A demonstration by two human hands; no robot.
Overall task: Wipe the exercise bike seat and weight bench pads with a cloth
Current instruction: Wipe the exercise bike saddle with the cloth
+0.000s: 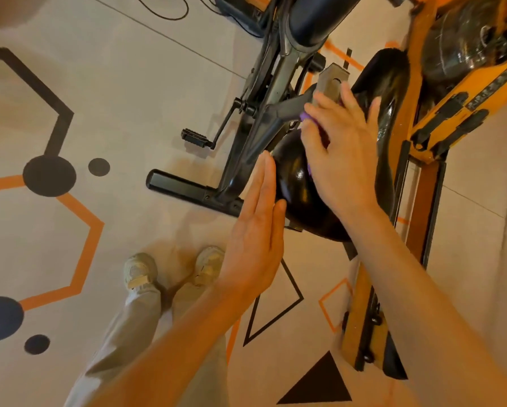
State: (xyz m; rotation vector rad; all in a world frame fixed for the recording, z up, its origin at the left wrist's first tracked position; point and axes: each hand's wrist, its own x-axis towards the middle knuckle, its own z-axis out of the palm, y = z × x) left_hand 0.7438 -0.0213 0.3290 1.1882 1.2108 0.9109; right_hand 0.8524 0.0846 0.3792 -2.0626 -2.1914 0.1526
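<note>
The exercise bike's glossy black seat (297, 183) sits below me, right of centre. My right hand (340, 154) lies flat on top of the seat, pressing a purple cloth (308, 117) against it; only small purple edges show past the fingers. My left hand (256, 227) is held flat with fingers straight and together, its edge against the seat's near left side, holding nothing. No weight bench pad is identifiable in view.
The dark bike frame (272, 92), a pedal (195, 138) and the rear floor bar (184, 188) stand left of the seat. An orange and black machine (428, 118) runs along the right. My feet (173, 270) stand on patterned flooring.
</note>
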